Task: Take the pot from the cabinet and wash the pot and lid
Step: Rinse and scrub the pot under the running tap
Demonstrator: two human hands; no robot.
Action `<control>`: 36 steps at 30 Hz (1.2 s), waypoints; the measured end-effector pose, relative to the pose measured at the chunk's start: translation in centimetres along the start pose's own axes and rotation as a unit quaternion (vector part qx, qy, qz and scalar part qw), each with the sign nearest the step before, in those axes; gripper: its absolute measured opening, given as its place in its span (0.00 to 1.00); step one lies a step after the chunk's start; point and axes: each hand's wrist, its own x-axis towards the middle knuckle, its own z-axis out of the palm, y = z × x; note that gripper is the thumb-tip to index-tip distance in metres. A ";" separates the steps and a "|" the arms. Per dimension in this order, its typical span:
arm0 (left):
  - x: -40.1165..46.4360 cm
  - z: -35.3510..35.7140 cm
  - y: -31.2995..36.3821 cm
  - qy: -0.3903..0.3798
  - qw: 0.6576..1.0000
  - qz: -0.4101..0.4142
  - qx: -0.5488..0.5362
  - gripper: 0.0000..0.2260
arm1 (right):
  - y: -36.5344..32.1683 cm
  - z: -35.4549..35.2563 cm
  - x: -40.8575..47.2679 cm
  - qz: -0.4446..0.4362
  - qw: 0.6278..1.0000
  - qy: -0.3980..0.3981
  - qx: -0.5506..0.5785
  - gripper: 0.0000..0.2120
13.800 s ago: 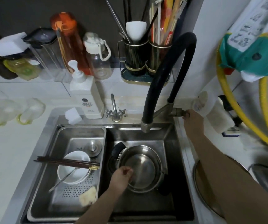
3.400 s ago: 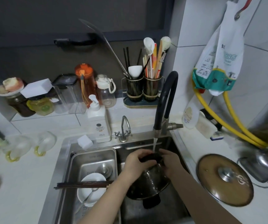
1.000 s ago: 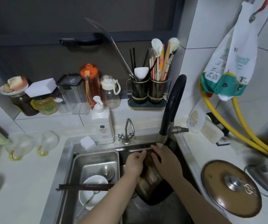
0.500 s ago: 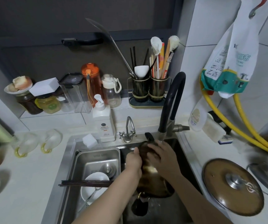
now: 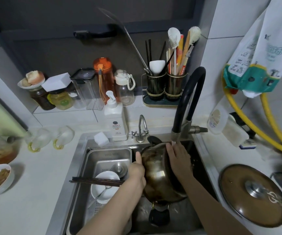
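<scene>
Tilting over the right basin of the steel sink point(image 5: 86, 160), the stainless pot point(image 5: 160, 177) shows its scorched, brownish underside, bottom turned up toward the person. The left hand point(image 5: 137, 173) clamps the pot's left edge, thumb pointing up along the wall and the other fingers hidden behind it. The right hand point(image 5: 177, 158) lies flat on the pot's base with fingers spread, fingertips right under the thin stream of water falling from the black gooseneck faucet point(image 5: 187, 102). 1 black pot handle point(image 5: 153, 139) pokes up at the far side near the small chrome tap point(image 5: 141, 131), and the other point(image 5: 159, 216) hangs low at the near side above the basin floor.

The glass lid point(image 5: 252, 195), brown-tinted with a metal knob, lies knob up on the white counter point(image 5: 35, 192) to the right of the sink, well apart from the pot.

In the left basin sits a perforated steel drain tray point(image 5: 109, 155) holding a white bowl point(image 5: 104, 185) with a spoon in it, dark chopsticks point(image 5: 94, 181) laid across its top, and a metal sink plug point(image 5: 120, 167) just behind it. A white pump bottle of dish soap point(image 5: 115, 121) stands at the back rim beside a white sponge block point(image 5: 101, 139). 2 utensil holders point(image 5: 165, 87) stand on the ledge behind the faucet.
</scene>
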 end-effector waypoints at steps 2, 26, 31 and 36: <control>-0.1 0.3 0.1 0.001 1.000 -0.006 -0.011 0.21 | -0.6 0.5 -0.7 -0.016 1.000 0.000 -0.019 0.35; -2.9 4.1 -2.9 -0.216 0.969 0.001 0.116 0.07 | 4.9 -1.4 -3.3 0.023 0.986 -0.018 0.164 0.22; -3.4 1.8 -3.8 -0.304 0.920 0.125 0.214 0.09 | 3.4 -2.6 -1.5 -0.042 0.994 -0.053 0.084 0.21; -3.2 0.4 -3.2 -0.321 0.879 0.200 0.289 0.08 | 0.9 -3.5 0.9 -0.046 0.995 -0.051 0.067 0.11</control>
